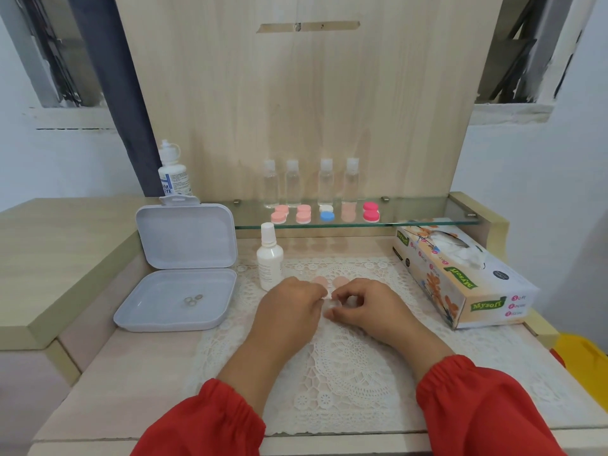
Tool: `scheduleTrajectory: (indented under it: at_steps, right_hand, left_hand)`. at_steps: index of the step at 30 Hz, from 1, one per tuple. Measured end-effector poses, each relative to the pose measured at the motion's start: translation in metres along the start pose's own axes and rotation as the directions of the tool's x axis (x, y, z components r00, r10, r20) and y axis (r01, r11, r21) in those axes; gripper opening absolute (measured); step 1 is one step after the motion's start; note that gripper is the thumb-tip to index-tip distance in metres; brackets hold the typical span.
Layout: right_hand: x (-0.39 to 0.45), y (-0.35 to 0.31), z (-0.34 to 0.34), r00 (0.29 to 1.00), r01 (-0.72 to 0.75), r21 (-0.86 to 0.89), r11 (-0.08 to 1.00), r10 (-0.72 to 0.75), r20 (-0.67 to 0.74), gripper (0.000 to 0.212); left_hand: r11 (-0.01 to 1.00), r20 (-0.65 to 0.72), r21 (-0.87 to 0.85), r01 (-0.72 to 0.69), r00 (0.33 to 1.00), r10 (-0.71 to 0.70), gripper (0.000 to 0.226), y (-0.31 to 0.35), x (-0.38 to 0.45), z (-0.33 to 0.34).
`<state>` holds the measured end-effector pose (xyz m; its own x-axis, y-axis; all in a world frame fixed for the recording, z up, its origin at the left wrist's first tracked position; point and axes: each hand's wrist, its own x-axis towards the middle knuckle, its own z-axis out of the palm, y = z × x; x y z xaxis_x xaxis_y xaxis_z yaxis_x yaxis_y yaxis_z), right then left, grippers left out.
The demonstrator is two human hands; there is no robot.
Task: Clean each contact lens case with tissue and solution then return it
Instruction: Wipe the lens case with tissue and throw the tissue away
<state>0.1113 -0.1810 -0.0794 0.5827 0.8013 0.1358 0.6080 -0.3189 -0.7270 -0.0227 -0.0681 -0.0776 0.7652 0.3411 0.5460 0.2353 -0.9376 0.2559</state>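
Sleeves: your red sleeves (210,419) fill the near edge, forearms reaching forward over the lace mat (345,366).
Left hand: your left hand (289,304) has its fingers curled inward, tips meeting the right hand's at the mat's middle.
Right hand: your right hand (365,307) is curled too, fingertips pinching something small and pale between the two hands; it is probably the body of a contact lens case (332,304), but the fingers hide most of it.
Caps: two peach caps (320,282) lie on the mat just beyond your knuckles.
Spray bottle: a white bottle (269,258) stands upright just beyond your left hand.
Open box: a grey hinged box (177,297) sits to the left, lid up, small clear pieces in its tray.
Tissue box: a Mysoft tissue box (460,278) lies to the right.
Glass shelf: the glass shelf (427,212) carries a row of lens cases (325,213) in pink, blue-white and peach, with four clear bottles (309,182) behind.
Solution: a lens solution bottle (172,172) stands far left.
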Motion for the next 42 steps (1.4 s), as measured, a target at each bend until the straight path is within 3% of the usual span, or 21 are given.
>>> scheduleTrajectory:
  at_steps: [4,7,9,11,13,14,16,19,23,29,42]
  right_hand:
    - [0.0,-0.001,-0.001,1.0,-0.006,-0.014,1.0,0.006,-0.01,0.023]
    - [-0.001,-0.002,0.0,1.0,-0.015,-0.028,1.0,0.014,-0.01,0.024]
    - [-0.001,-0.002,0.0,1.0,-0.014,-0.032,0.999,0.014,-0.01,0.024]
    - [-0.001,-0.003,-0.001,1.0,-0.009,-0.037,0.999,0.009,-0.007,0.024]
    - [0.0,-0.003,-0.002,1.0,-0.009,-0.048,0.999,0.009,0.005,0.024]
    - [0.0,-0.003,-0.002,1.0,-0.009,-0.048,0.999,0.01,0.012,0.024]
    - [0.0,-0.003,-0.002,1.0,-0.003,-0.029,1.0,0.003,0.021,0.024]
    - [0.0,-0.001,-0.002,0.999,0.027,-0.008,1.0,-0.027,0.024,0.019]
    - [-0.001,-0.001,-0.002,0.999,0.03,-0.008,1.0,-0.03,0.02,0.023]
    - [-0.003,-0.005,-0.002,1.0,-0.012,-0.006,1.0,0.012,0.002,0.03]
    - [-0.001,-0.006,-0.002,0.999,-0.05,-0.017,0.999,0.05,0.008,0.024]
  left_hand:
    - [0.99,0.037,0.137,-0.015,0.999,0.01,0.029,0.012,-0.005,-0.01]
    - [0.988,0.113,0.134,0.075,0.989,-0.091,0.031,0.014,-0.001,-0.008]
    - [0.97,0.15,-0.06,0.237,0.963,-0.226,0.025,0.008,0.004,-0.003]
    - [0.826,0.204,-0.384,0.413,0.91,-0.36,0.016,0.003,0.008,-0.001]
    - [0.691,0.127,-0.597,0.407,0.899,-0.42,0.015,0.0,0.009,-0.006]
    - [0.702,0.066,-0.617,0.355,0.913,-0.403,0.017,-0.002,0.008,-0.009]
    - [0.762,0.056,-0.586,0.276,0.952,-0.302,0.022,-0.005,0.006,-0.012]
    - [0.871,0.234,-0.429,0.239,0.961,-0.149,0.022,-0.007,0.004,-0.008]
    - [0.944,0.286,-0.279,0.178,0.953,-0.095,0.02,-0.005,0.011,-0.008]
    - [0.946,0.275,-0.226,0.234,0.947,-0.168,0.019,0.0,0.014,0.0]
    - [0.881,0.096,-0.228,0.414,0.91,-0.402,0.014,0.005,0.005,-0.005]
